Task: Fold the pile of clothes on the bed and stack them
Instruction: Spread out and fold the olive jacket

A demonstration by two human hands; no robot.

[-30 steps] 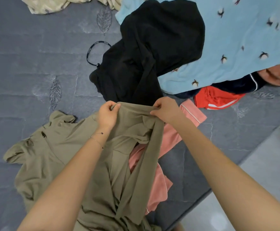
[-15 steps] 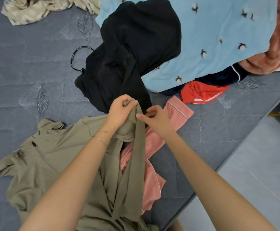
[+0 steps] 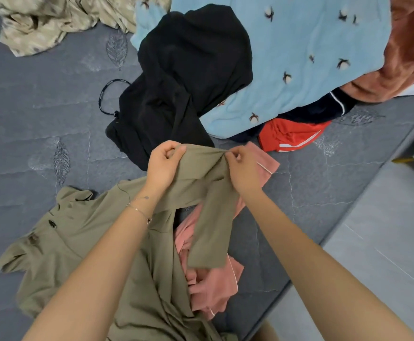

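Observation:
An olive-green garment (image 3: 82, 242) lies spread over the near part of the grey bed (image 3: 28, 119). My left hand (image 3: 164, 163) grips one end of its raised edge. My right hand (image 3: 242, 168) pinches the other end, so the cloth stretches between them above the bed. A strip of the olive cloth hangs down from that edge. A pink garment (image 3: 213, 286) lies partly under the olive one. Beyond my hands sits a pile: a black garment (image 3: 188, 77), a light blue one with small bird prints (image 3: 311, 57), a red one (image 3: 289, 136) and a dark navy one (image 3: 319, 112).
A beige patterned cloth (image 3: 48, 20) lies crumpled at the far left. A rust-orange fleece (image 3: 410, 57) sits at the far right. A thin black loop (image 3: 105, 94) lies by the black garment. The bed's edge runs diagonally at right, with grey floor (image 3: 373, 267) beyond.
My hands, close together half a second ago, have moved apart and pulled the olive edge taut between them. The view has shifted slightly over the bed.

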